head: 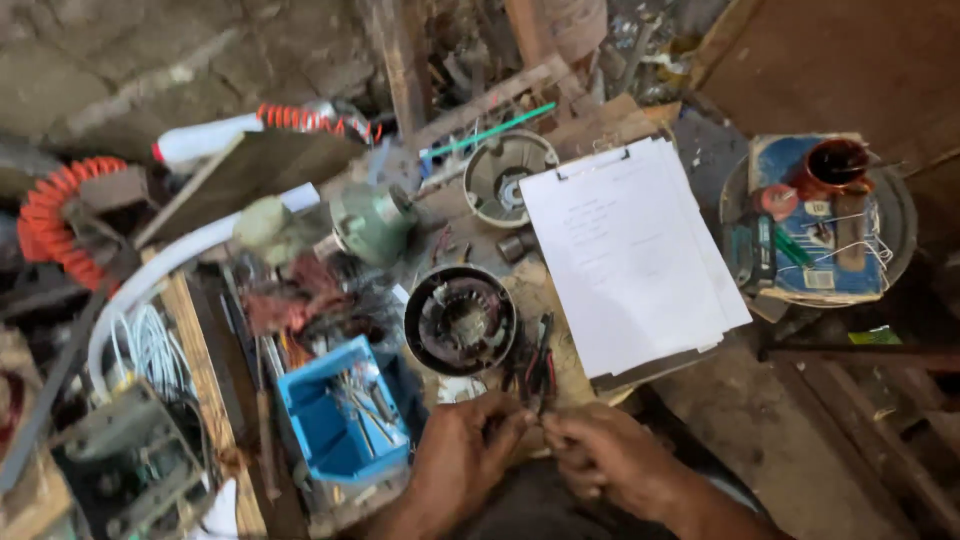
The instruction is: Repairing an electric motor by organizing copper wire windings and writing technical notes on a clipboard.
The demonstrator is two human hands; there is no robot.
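Head view: thin red-black wires (537,372)

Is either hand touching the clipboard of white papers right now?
No. The left hand and right hand meet low in the view over thin wires, and the clipboard lies apart, above the right hand.

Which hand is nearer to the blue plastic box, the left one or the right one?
Left. The left hand is just right of the blue plastic box, almost beside it. The right hand lies farther right, beyond the left hand.
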